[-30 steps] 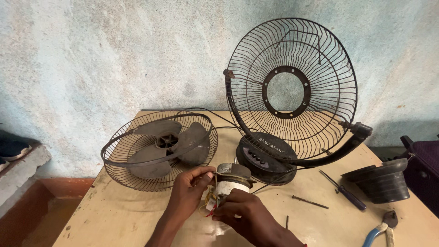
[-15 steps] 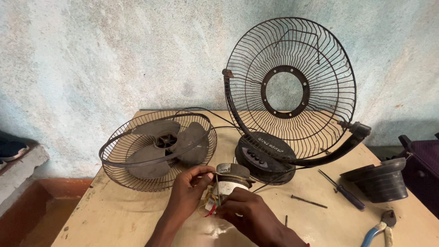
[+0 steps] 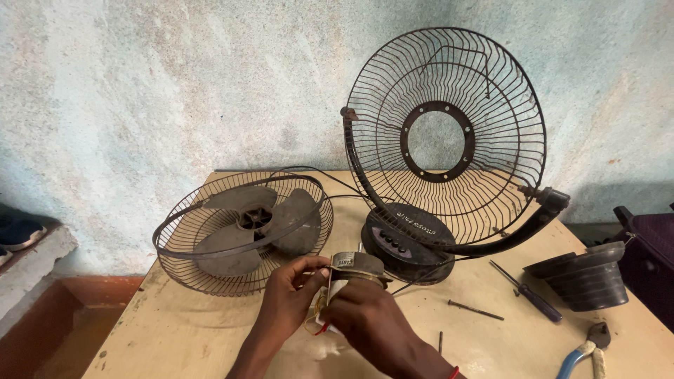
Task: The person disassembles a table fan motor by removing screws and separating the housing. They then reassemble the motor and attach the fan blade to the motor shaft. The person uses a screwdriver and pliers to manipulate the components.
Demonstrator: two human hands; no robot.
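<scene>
My one head camera looks down and forward from close above my table (image 3: 210,330), facing the wall (image 3: 140,84) at twelve o'clock; no second view shares it.

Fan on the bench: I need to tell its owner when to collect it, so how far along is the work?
Stripped down already: the front grille lies flat with the blade in it, the rear grille stands bare on the base, and the motor cover sits aside. Both hands, left hand and right hand, hold the motor. Reassembly looks unstarted; the screwdriver and loose screw lie out.
</scene>
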